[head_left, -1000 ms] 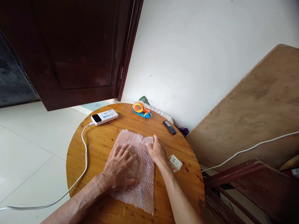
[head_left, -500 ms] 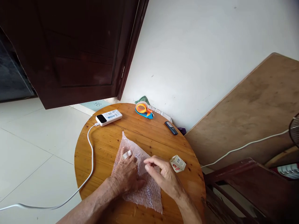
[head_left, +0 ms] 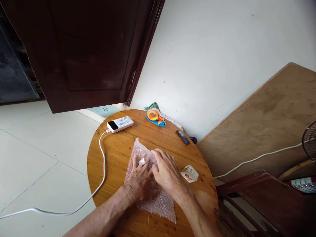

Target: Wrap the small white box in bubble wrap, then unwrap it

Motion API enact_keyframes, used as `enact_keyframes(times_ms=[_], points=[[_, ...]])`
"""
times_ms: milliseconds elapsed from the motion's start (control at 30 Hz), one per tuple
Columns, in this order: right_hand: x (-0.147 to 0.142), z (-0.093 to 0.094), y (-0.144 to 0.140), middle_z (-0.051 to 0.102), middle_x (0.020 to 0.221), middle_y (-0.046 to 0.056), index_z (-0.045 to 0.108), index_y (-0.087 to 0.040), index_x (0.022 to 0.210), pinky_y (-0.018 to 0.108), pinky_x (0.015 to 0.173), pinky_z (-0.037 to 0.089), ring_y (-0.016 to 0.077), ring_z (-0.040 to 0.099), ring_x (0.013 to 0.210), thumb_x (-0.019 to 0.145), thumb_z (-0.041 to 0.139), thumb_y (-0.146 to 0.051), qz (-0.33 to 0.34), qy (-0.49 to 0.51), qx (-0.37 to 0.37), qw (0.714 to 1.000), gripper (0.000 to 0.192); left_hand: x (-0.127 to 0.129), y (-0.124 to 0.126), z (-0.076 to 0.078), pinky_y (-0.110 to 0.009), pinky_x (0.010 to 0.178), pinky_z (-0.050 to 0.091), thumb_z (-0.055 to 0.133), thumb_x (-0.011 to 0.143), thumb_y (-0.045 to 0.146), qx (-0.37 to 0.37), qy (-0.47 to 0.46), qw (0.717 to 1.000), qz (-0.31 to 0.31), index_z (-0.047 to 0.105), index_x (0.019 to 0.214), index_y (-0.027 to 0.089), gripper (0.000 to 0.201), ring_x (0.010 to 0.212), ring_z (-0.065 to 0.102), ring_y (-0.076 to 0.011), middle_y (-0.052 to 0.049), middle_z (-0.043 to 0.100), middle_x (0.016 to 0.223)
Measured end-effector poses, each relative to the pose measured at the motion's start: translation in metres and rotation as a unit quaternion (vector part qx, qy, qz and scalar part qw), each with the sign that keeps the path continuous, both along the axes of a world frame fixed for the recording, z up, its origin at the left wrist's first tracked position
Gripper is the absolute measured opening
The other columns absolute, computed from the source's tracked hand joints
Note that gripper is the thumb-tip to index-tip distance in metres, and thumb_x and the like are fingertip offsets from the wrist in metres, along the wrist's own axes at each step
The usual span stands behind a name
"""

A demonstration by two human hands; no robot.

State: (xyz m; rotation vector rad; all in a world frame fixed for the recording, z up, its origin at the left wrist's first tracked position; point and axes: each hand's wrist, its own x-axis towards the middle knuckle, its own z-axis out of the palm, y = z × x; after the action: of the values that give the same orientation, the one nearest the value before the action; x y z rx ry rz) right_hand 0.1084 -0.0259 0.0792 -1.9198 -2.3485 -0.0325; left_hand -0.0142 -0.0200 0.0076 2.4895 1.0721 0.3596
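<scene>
Head view: both hands' fingers (L (head_left: 140, 179), R (head_left: 168, 171)) flat, open, on bubble wrap (head_left: 158, 202).

The bench (head_left: 116, 154) is varnished knotty wood with a soft sheen; the bubble wrap (head_left: 158, 204) is clear, bumpy plastic; the small box (head_left: 189, 173) is printed cardboard.

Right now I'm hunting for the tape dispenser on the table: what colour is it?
Blue with an orange wheel, head view.
</scene>
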Motion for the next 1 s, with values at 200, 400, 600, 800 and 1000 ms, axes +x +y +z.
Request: enact_keyframes(times_ms=[200,400,600,800,1000], points=[[0.039,0.004,0.052,0.075,0.096,0.011,0.068,-0.02,0.102,0.037,0.086,0.036,0.0247,0.065,0.092,0.089,0.049,-0.008,-0.068,-0.091,0.011,0.993,0.026,0.0,0.0,0.0,-0.071,0.116,0.004,0.058,0.077,0.068,-0.006,0.013,1.0,0.005,0.039,0.149,0.018,0.09,0.149,0.014,-0.045,-0.021,0.022,0.162],[0.065,0.0,0.069,0.069,0.113,0.016,0.068,-0.016,0.11,0.038,0.089,0.04,0.0289,0.061,0.107,0.088,0.052,-0.013,-0.134,-0.045,0.073,0.987,0.027,-0.002,0.001,0.006,-0.07,0.117,0.006,0.059,0.078,0.068,-0.019,0.011,1.0,0.001,0.047,0.144,0.018,0.084,0.149,0.017,-0.0439,-0.021,0.028,0.159],[0.051,-0.022,0.027,0.068,0.103,0.006,0.069,-0.02,0.106,0.032,0.09,0.046,0.0203,0.062,0.098,0.091,0.047,-0.012,0.053,0.088,-0.013,0.995,0.028,-0.002,0.0,0.006,-0.072,0.116,0.007,0.062,0.076,0.064,-0.015,0.006,1.0,-0.002,0.045,0.145,0.018,0.084,0.148,0.018,-0.045,-0.02,0.032,0.158],[0.07,-0.036,0.018,0.066,0.115,0.01,0.068,-0.017,0.108,0.037,0.1,0.046,0.0221,0.061,0.109,0.084,0.05,-0.006,-0.005,0.109,-0.035,0.993,0.032,-0.001,0.002,-0.002,-0.071,0.115,0.007,0.062,0.077,0.059,0.005,0.019,1.0,0.0,0.049,0.142,0.02,0.078,0.148,0.019,-0.0435,-0.021,0.033,0.157],[0.101,-0.021,-0.018,0.06,0.134,0.012,0.065,-0.022,0.116,0.048,0.103,0.042,0.0297,0.054,0.123,0.084,0.058,-0.02,-0.056,0.051,0.067,0.995,0.033,-0.001,0.004,-0.017,-0.071,0.115,0.005,0.072,0.067,0.053,0.034,0.041,0.999,-0.001,0.046,0.144,0.023,0.087,0.147,0.018,-0.0444,-0.02,0.029,0.159]])
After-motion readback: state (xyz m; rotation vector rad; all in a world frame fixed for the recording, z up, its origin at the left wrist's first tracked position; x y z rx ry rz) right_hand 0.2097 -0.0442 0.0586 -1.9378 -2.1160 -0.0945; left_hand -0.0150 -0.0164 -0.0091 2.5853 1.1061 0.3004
